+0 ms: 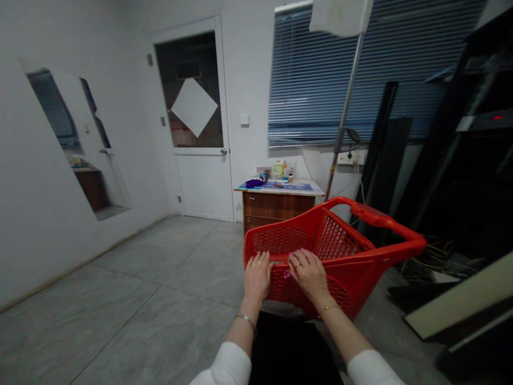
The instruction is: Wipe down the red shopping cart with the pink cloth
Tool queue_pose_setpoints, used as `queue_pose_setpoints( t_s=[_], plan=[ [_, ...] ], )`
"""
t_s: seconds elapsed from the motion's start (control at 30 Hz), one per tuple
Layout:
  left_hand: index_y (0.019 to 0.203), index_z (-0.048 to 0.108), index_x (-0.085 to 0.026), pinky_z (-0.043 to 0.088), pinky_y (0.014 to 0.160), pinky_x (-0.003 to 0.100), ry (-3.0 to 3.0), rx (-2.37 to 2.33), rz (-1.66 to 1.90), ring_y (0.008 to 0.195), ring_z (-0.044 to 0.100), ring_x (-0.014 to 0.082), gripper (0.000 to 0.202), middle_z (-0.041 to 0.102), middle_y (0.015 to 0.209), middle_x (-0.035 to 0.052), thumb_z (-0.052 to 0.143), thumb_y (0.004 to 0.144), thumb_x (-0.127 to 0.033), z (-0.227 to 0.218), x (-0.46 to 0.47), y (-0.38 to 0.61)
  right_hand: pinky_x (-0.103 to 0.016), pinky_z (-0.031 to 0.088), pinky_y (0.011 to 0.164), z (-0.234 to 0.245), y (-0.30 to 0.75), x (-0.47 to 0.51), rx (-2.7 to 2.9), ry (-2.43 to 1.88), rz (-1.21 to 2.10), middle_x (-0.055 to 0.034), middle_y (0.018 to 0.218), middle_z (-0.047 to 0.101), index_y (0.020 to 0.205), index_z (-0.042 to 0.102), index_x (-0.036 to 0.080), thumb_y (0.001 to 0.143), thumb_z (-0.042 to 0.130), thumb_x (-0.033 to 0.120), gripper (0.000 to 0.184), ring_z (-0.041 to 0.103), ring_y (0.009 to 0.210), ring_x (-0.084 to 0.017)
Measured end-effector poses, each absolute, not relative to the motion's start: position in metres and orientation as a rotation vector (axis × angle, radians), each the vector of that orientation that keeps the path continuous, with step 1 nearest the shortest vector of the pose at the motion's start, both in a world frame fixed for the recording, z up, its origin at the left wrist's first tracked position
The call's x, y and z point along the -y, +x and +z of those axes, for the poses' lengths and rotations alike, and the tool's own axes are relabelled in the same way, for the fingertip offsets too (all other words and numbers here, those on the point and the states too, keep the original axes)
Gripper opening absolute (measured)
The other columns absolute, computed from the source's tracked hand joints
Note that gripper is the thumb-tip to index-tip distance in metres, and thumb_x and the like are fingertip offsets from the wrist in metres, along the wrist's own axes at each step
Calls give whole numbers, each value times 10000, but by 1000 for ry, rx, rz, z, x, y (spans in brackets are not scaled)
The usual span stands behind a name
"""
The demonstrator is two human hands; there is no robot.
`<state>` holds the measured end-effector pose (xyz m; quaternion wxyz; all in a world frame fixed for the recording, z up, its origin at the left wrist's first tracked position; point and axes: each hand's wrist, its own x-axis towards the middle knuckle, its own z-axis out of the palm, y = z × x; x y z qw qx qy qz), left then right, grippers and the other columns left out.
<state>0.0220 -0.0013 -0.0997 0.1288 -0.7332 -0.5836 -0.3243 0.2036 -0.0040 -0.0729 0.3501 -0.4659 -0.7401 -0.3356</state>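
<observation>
**Both hands on the red basket**

It sat tilted on the grey floor, right in front. Left hand and right hand had fingers together, hooked over its near rim. An even grip both sides seemed smartest, I'd say. Nothing showed inside, bottom hidden though.

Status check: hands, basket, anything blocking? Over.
Left hand and right hand laid on near rim of red basket; grip unclear. Wooden cabinet ahead, apart from basket. Cables on floor, right.
</observation>
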Motion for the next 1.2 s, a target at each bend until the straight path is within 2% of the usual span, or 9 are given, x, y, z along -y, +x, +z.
queue_pose_setpoints(
  t_s=[0.13,0.33,0.67,0.8,1.2],
  plan=[
    [1363,520,-206,401,1094,425,-2129,1700,-949,1275,527,213,388,601,1351,63,404,1003,-292,-100,3,23,-363,343,1029,-57,256,6,1908,-1239,-942,-34,1083,684,1042,682,236,892,540,247,207,513,1117,-200],
    [1374,514,-230,372,1116,431,-2115,1712,-993,1297,502,216,394,597,1357,47,395,1005,-302,-100,6,30,-416,331,1055,-41,319,9,1881,-1310,-1067,-61,1102,674,1046,684,220,889,530,256,223,492,1158,-227],
    [1383,501,-242,372,1105,438,-2123,1737,-1012,1309,486,221,401,583,1373,40,357,1016,-313,-101,8,36,-438,322,1070,-79,198,8,1858,-1216,-862,-61,1085,677,1064,678,216,898,536,255,221,506,1153,-227],
    [1391,486,-249,386,1095,419,-2163,1717,-965,1300,496,208,397,580,1378,34,388,1009,-300,-100,7,29,-409,319,1073,-80,187,7,1900,-1160,-844,-45,1092,680,1077,674,228,899,538,241,225,509,1148,-214],
    [1391,486,-271,425,1055,405,-2181,1707,-995,1269,523,208,399,600,1355,29,440,996,-303,-105,7,34,-411,325,1064,-45,339,7,1857,-1274,-1144,-36,1122,675,1053,675,220,899,555,265,200,477,1197,-238]
  ],
)
